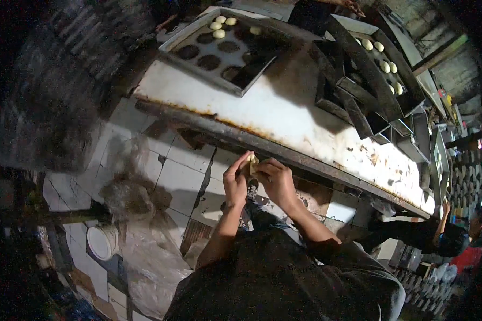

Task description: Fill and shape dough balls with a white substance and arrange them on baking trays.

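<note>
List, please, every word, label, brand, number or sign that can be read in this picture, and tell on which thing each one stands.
No text can be read with certainty.
Dark shirt: possible faint marks on the front, too dark and blurred to read.
Coloured items at the upper right: too small and blurred to tell.
Pale piece between the left hand and right hand: no lettering that I can see.
</note>
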The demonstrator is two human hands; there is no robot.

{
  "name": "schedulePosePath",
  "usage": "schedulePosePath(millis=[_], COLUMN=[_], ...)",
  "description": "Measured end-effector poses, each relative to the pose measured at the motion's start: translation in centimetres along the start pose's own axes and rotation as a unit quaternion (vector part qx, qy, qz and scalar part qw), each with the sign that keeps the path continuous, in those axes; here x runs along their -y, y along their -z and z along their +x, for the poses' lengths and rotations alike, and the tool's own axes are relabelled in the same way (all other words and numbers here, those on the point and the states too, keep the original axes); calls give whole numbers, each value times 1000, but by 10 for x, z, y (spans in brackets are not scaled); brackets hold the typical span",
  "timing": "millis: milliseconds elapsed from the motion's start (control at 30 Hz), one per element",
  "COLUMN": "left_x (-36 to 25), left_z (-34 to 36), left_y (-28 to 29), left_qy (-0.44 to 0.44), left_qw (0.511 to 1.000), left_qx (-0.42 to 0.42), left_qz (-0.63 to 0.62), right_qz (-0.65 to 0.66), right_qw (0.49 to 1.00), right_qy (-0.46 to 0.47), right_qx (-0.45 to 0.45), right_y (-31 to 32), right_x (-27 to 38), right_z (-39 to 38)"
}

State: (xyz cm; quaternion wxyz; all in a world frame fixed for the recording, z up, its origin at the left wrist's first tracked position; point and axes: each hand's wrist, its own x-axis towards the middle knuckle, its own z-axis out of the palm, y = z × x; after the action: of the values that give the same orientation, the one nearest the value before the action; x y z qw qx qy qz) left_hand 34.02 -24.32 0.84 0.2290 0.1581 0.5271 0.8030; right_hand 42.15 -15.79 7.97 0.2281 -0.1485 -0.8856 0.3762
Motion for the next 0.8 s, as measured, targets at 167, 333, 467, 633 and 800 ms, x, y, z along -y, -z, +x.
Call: schedulePosePath(millis=[167,333,467,633,800], left_x=[0,10,9,29,-26], left_z=[46,85,95,117,198], left_y=[-23,-52,-70,-68,-59], left_qy=[48,-4,19,-15,155], left_qw=[969,943,960,931,909], left_qx=[168,202,205,266,384], left_qz=[176,266,189,249,55], right_qz=[94,113,240,260,-4], right_qw=[992,971,913,909,918], right_qy=[-66,-144,-260,-298,-279], right_qx=[-58,-152,-201,-133,-283], right_y=[23,12,0,-4,-13], right_x=[-59,-109,-125,-105,-124], right_z=[38,56,75,99,122])
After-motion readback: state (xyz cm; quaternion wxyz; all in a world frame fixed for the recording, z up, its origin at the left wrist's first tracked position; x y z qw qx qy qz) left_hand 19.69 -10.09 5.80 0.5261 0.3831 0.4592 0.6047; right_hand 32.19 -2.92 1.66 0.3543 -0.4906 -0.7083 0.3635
